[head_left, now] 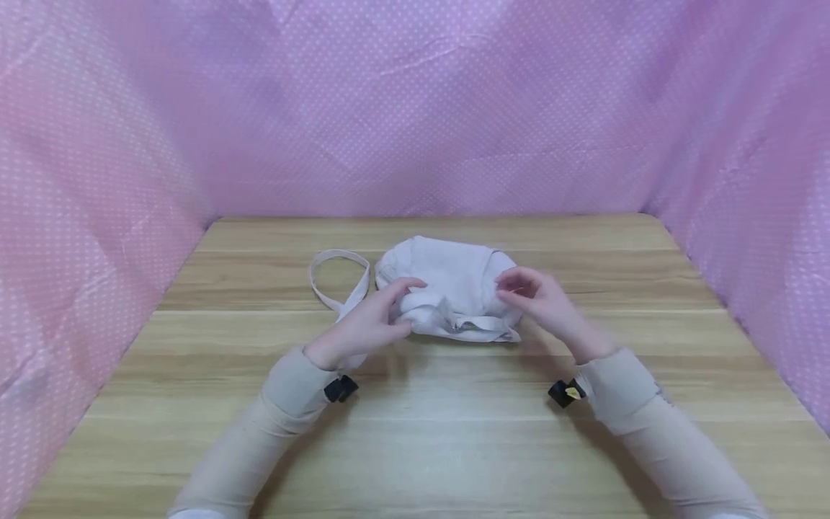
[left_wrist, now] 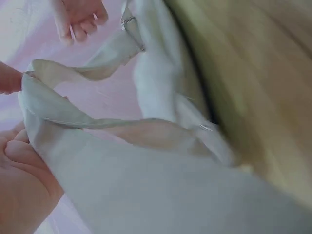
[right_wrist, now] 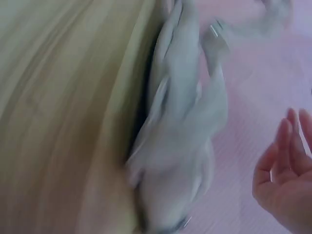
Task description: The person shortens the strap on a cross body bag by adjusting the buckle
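A soft off-white cloth bag (head_left: 454, 270) lies on the table, its fabric bunched along the near side. My left hand (head_left: 369, 321) is at the bag's left end, thumb and fingers spread in a wide curve. In the left wrist view one fingertip lies right at a fold of the pale strap (left_wrist: 58, 105). At the right end is my right hand (head_left: 541, 299), its fingers loosely bent beside the cloth. The right wrist view shows that hand (right_wrist: 287, 180) apart from the bag (right_wrist: 175, 126), with nothing in it. Metal strap hardware (left_wrist: 129, 22) shows on the bag.
A strap loop (head_left: 337, 252) trails over the wooden table (head_left: 447, 440) to the left of the bag and passes behind the left hand. Pink dotted cloth (head_left: 415, 108) hangs behind the table and along both sides. Both wrists carry small black devices (head_left: 340, 389).
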`<state>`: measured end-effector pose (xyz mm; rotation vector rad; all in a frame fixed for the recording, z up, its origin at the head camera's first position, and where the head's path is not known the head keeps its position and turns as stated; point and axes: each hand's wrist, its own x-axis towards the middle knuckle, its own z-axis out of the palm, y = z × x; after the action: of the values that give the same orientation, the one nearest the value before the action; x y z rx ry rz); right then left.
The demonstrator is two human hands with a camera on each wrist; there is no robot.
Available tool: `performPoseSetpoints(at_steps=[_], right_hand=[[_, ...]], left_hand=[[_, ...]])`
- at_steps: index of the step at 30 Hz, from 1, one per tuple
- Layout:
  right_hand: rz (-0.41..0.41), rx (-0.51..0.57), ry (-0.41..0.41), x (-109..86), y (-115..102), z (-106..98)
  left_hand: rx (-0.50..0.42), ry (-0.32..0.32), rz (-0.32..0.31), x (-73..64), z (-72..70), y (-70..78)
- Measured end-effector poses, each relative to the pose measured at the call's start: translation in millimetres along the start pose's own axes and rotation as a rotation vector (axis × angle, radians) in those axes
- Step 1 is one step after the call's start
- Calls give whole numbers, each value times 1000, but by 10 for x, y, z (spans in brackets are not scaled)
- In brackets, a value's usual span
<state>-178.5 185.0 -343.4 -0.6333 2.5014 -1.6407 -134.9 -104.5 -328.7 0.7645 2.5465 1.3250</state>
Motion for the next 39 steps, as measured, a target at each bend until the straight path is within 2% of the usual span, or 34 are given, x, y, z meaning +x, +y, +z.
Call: performPoseSetpoints(at_steps=[3,5,9,13,15,18,22,24,27,30,34,39], right_hand=[[-119,-32,-122,11,-178,148],[-168,-26,-180,16,-302,214],[-140,72,-247,17,-486,259],[-75,159,-259,10,-561,236],[-69,170,-251,3,-585,214],[-86,186,-205,-17,-627,166],[-77,223,-85,-49,-710,91],[-77,276,-18,-63,-739,54],[-99,415,74,-85,-732,-19],[-150,632,115,-95,-650,-137],[-216,866,100,-94,-496,-343],[-283,965,52,-130,-323,-553]], left_hand=[[15,30,64,23,-7,118],[-17,33,105,38,-1,205],[-106,3,162,47,2,362],[-116,-10,193,54,7,425],[-94,-16,189,58,24,405],[-67,-56,128,56,81,323],[4,-114,52,46,162,176],[46,-125,61,38,177,117],[104,-88,70,-1,156,60],[114,-18,46,-63,91,21],[94,69,44,-132,-32,-15],[92,135,77,-175,-174,-51]])
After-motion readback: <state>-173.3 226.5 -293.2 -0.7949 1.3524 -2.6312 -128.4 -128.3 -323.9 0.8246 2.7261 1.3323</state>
